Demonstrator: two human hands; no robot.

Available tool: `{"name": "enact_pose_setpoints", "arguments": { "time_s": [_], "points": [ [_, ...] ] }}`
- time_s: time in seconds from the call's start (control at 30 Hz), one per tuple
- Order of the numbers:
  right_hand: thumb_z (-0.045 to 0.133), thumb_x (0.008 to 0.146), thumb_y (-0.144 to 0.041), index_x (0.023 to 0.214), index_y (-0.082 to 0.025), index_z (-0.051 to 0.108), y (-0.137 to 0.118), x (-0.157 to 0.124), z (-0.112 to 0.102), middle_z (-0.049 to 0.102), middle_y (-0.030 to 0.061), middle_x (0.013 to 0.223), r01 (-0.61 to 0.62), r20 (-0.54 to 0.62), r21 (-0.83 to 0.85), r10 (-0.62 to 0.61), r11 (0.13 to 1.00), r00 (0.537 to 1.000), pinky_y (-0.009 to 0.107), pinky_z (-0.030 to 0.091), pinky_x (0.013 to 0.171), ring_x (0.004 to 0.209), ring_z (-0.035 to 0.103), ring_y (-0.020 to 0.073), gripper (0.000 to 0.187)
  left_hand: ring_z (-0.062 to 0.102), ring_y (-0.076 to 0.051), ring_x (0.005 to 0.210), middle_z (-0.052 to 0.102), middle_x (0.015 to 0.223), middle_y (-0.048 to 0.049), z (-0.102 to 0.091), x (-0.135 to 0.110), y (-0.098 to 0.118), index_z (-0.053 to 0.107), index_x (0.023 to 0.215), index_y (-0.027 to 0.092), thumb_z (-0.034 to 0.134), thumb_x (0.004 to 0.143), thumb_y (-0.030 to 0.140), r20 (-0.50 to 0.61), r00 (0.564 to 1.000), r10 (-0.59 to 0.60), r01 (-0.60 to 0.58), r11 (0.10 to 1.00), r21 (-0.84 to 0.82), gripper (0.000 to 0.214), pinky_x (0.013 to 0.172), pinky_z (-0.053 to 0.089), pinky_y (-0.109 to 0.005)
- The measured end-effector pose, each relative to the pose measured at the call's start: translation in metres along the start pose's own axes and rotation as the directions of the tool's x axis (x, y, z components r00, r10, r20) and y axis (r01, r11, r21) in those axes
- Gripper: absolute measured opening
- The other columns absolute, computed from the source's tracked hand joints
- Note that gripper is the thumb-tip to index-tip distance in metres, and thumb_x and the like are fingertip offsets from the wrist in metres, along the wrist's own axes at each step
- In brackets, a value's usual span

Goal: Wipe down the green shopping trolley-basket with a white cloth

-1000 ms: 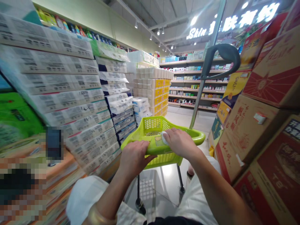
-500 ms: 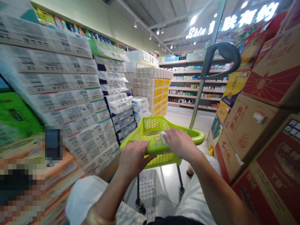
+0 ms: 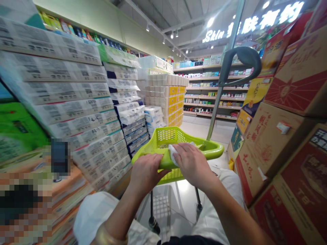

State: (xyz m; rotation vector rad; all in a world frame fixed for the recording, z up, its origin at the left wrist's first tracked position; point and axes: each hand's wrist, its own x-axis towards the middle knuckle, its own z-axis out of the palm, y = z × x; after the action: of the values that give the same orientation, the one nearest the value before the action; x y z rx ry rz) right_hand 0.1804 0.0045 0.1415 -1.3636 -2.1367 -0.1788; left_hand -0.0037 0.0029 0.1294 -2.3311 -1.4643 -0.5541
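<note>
Walled in on the left by a tall stack of wrapped white packs (image 3: 71,90), on the right by stacked cartons (image 3: 276,136), closed wherever visible, contents impossible to tell. Faced farther off by shelves (image 3: 212,79) carrying small boxes and bottles. Set between both stacks, just ahead of white-clothed knees (image 3: 93,214): a yellow-green cart (image 3: 176,176) on castors (image 3: 154,224), with a grey loop handle (image 3: 257,66) on a metal pole (image 3: 216,105) rising at its right side. Looks like moulded plastic, so judged stiff, fairly light for its bulk, smooth enough to slip a little and ready to roll at a push. Best held by the thick near bar (image 3: 165,160) rather than by the thin perforated wall (image 3: 165,134). Open at the top as a container, showing lattice sides within but mostly hiding its floor; cannot tell its full contents. Left grip (image 3: 146,170): closed around the bar, thumb lower. Right grip (image 3: 190,163): bent partway, palm down, holding a white wad (image 3: 172,154) against the bar near its middle. Judged soft, light and limp, cloth or tissue, cannot tell which; best kept bunched under flattened fingers.
</note>
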Motion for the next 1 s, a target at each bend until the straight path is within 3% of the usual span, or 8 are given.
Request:
{"name": "enact_pose_setpoints", "arguments": {
  "time_s": [0.13,0.27,0.4,0.47,0.57,0.67,0.77,1.0],
  "points": [
    [0.032,0.1,-0.035,0.127,-0.021,0.056,0.023,-0.011,-0.004,0.059,0.0087,0.127,-0.108,-0.034,-0.099,0.105,0.989,0.994,0.038,0.037,0.1,0.116,0.052,0.023,0.039,0.061,-0.023,0.075,0.068,0.079,-0.0042,0.0,0.0,0.001,0.061,0.084,0.02,0.065,0.076,0.054,-0.011,1.0,-0.009,0.009,1.0,0.003,0.035,0.063,0.037,-0.031],
    [0.036,0.098,-0.032,0.127,-0.018,0.056,0.008,-0.015,0.002,0.059,0.0118,0.127,-0.197,-0.111,-0.168,0.181,0.966,0.977,0.044,0.037,0.1,0.115,0.052,0.0264,0.038,0.061,-0.023,0.074,0.068,0.078,-0.0045,0.002,0.001,0.004,0.061,0.086,0.02,0.063,0.077,0.055,-0.014,1.0,-0.018,0.018,1.0,0.015,0.035,0.062,0.037,-0.032],
    [0.044,0.096,-0.031,0.126,-0.023,0.056,-0.023,-0.011,0.012,0.058,0.0081,0.127,-0.023,-0.107,-0.073,0.015,0.997,0.994,0.042,0.034,0.104,0.119,0.048,0.0246,0.034,0.062,-0.022,0.075,0.069,0.08,-0.0038,0.003,0.001,0.006,0.061,0.087,0.021,0.062,0.08,0.045,-0.005,1.0,-0.03,0.03,1.0,0.008,0.025,0.064,0.038,-0.031],
    [0.044,0.095,-0.03,0.126,-0.024,0.056,-0.025,-0.01,0.014,0.057,0.0067,0.129,0.025,-0.101,-0.019,-0.027,1.0,0.995,0.04,0.034,0.105,0.12,0.048,0.0231,0.034,0.062,-0.022,0.076,0.069,0.081,-0.0039,0.002,0.001,0.004,0.061,0.086,0.021,0.063,0.079,0.043,0.001,0.999,-0.035,0.035,0.999,0.007,0.024,0.064,0.039,-0.031],
    [0.039,0.097,-0.033,0.127,-0.023,0.057,-0.004,-0.013,0.011,0.058,0.0073,0.129,-0.022,-0.11,-0.013,0.02,1.0,0.994,0.039,0.035,0.104,0.118,0.05,0.0223,0.036,0.062,-0.023,0.075,0.069,0.081,-0.0048,0.0,0.001,0.001,0.061,0.085,0.02,0.063,0.079,0.05,0.005,1.0,-0.016,0.016,1.0,-0.011,0.031,0.064,0.039,-0.031],
    [0.033,0.099,-0.033,0.127,-0.021,0.057,0.023,-0.018,0.006,0.06,0.0093,0.126,-0.143,-0.151,-0.072,0.131,0.987,0.98,0.041,0.035,0.103,0.117,0.051,0.0232,0.039,0.062,-0.023,0.075,0.069,0.08,-0.0046,-0.001,0.0,-0.001,0.061,0.085,0.02,0.064,0.077,0.054,-0.011,1.0,-0.006,0.006,1.0,-0.028,0.035,0.063,0.04,-0.031],
    [0.032,0.099,-0.032,0.126,-0.017,0.058,0.027,-0.019,0.008,0.061,0.0121,0.123,-0.229,-0.207,-0.117,0.202,0.966,0.957,0.044,0.035,0.101,0.113,0.053,0.0254,0.04,0.062,-0.023,0.076,0.069,0.079,-0.0045,0.0,0.001,0.0,0.062,0.086,0.02,0.064,0.077,0.054,-0.01,1.0,-0.009,0.009,1.0,-0.003,0.035,0.063,0.04,-0.031],
    [0.041,0.096,-0.031,0.127,-0.022,0.057,-0.014,-0.013,0.02,0.057,0.0079,0.128,-0.019,-0.159,-0.026,0.014,0.999,0.987,0.04,0.033,0.105,0.119,0.048,0.0242,0.036,0.061,-0.021,0.073,0.068,0.079,-0.005,0.004,0.002,-0.002,0.061,0.085,0.02,0.058,0.081,0.057,-0.014,1.0,-0.005,0.005,1.0,0.005,0.038,0.063,0.038,-0.03]
  ]
}}
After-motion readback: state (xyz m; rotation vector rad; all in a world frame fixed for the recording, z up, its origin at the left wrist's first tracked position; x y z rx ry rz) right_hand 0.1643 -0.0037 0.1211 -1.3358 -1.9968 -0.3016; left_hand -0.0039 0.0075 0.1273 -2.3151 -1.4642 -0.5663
